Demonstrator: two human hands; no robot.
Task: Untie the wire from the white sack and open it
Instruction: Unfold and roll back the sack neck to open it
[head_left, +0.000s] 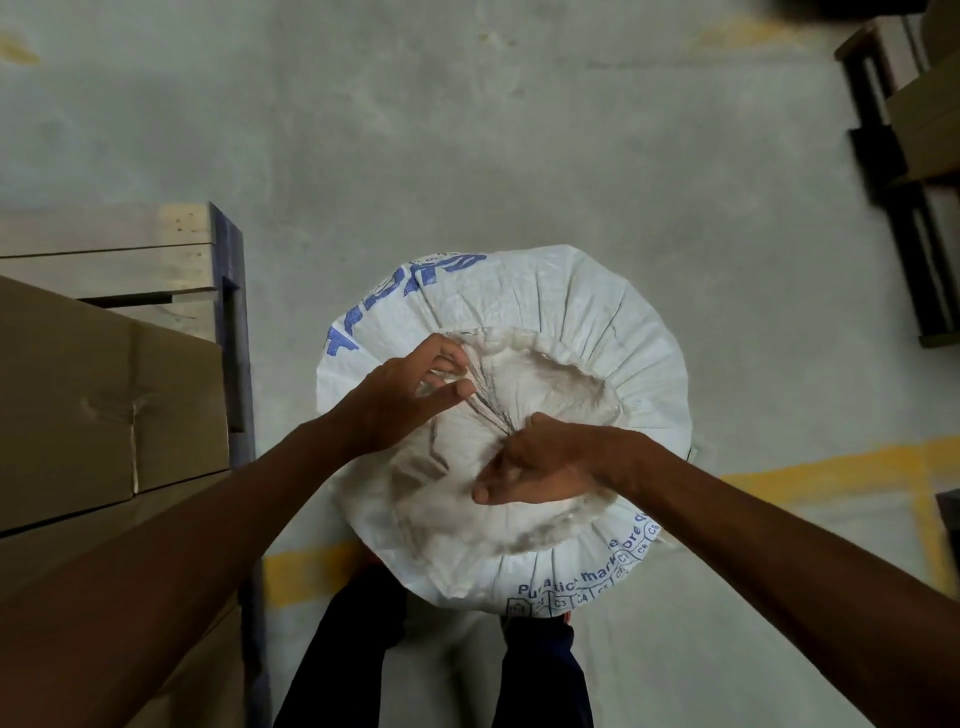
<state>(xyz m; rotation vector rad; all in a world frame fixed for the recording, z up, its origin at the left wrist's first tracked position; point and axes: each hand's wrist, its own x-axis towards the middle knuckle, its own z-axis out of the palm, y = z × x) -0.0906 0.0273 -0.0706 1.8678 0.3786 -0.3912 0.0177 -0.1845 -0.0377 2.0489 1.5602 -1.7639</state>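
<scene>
A white sack (561, 312) with blue print stands upright on the grey concrete floor (415, 130), just in front of the person's dark trouser legs (358, 649), which show at six o'clock. Its rim is rolled outward all around, so the mouth is already wide, and inside lies a crumpled clear liner (545, 384) over pale contents.

The left hand (410, 395) reaches in from eight o'clock and pinches a fold of the liner between thumb and fingertips at the mouth's ten o'clock edge — the film is drawn taut from that pinch. The right hand (535, 467) comes in from four o'clock and sits near the middle of the opening, fingers curled toward the palm and closed on the gathered liner where the dark creases converge. A thin dark strand (488, 400) runs between the two hands; whether it is the wire or just a tight crease cannot be told.

At nine o'clock, well apart from the sack, a cardboard box (104, 405) rests on a wooden pallet (130, 249). Yellow floor markings (831, 467) lie at three o'clock and beneath the sack — another pallet (883, 171) stands at one o'clock.
</scene>
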